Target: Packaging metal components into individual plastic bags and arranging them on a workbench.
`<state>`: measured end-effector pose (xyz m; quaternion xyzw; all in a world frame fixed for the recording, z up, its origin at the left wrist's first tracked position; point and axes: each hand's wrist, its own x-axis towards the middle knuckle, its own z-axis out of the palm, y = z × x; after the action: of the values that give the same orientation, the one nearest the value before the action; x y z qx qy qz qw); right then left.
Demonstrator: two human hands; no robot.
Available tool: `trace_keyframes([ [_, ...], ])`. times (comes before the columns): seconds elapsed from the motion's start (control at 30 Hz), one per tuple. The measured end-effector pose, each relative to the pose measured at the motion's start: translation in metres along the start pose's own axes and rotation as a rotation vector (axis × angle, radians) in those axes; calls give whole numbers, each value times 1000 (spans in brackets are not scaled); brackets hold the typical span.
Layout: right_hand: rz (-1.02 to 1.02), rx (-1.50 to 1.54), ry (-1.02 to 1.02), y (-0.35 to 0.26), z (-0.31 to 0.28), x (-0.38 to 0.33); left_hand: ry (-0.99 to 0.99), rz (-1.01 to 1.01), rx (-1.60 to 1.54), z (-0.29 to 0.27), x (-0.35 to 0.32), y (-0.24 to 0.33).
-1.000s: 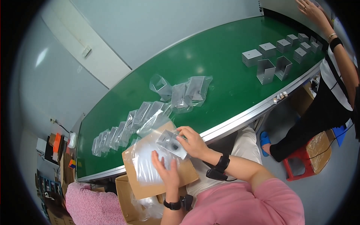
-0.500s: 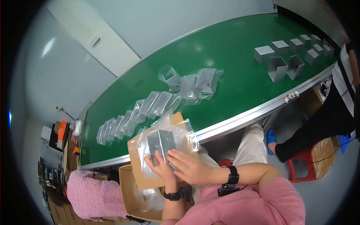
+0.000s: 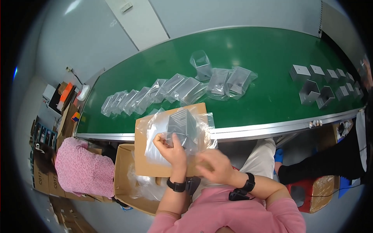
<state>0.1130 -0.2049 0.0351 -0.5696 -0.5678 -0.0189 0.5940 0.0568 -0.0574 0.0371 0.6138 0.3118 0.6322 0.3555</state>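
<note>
A grey finned metal block (image 3: 182, 123), like a heat sink, lies inside a clear plastic bag (image 3: 197, 134) over a cardboard sheet (image 3: 151, 169). My left hand (image 3: 173, 150) is at the block's near end, its fingers curled on the bag's plastic. To the right of the bag and apart from it, my right hand (image 3: 217, 165) holds nothing visible; its fingers are spread and somewhat blurred. Flat clear bags (image 3: 154, 145) lie on the sheet beneath the block.
Several bagged blocks (image 3: 140, 100) form a row across the green table (image 3: 268, 54). Unbagged finned blocks (image 3: 309, 92) stand at its right end. An open carton (image 3: 122, 171) with loose plastic is below left. A person in pink (image 3: 83, 167) is left; another person's leg (image 3: 322, 165) is right.
My right hand has come off the block and moved right, away from the bag. My left hand stays at the block's near end. The whole view has turned and shifted.
</note>
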Motion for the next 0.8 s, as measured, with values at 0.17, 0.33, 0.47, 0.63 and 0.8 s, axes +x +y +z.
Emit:
trace_keyframes([
  [0.17,258,-218,149,18,-27,22,-361,421,112,8,-30,21],
  [0.33,338,-425,319,38,-72,25,-694,744,-166,11,-47,39],
  [0.47,147,-550,690,94,-161,77,-766,504,132,-13,-38,33],
  [0.63,483,-1000,615,164,-263,157,-703,151,519,-50,-13,-6],
  [0.8,740,-1189,395,251,-291,180,-793,149,652,-57,-19,-5],
])
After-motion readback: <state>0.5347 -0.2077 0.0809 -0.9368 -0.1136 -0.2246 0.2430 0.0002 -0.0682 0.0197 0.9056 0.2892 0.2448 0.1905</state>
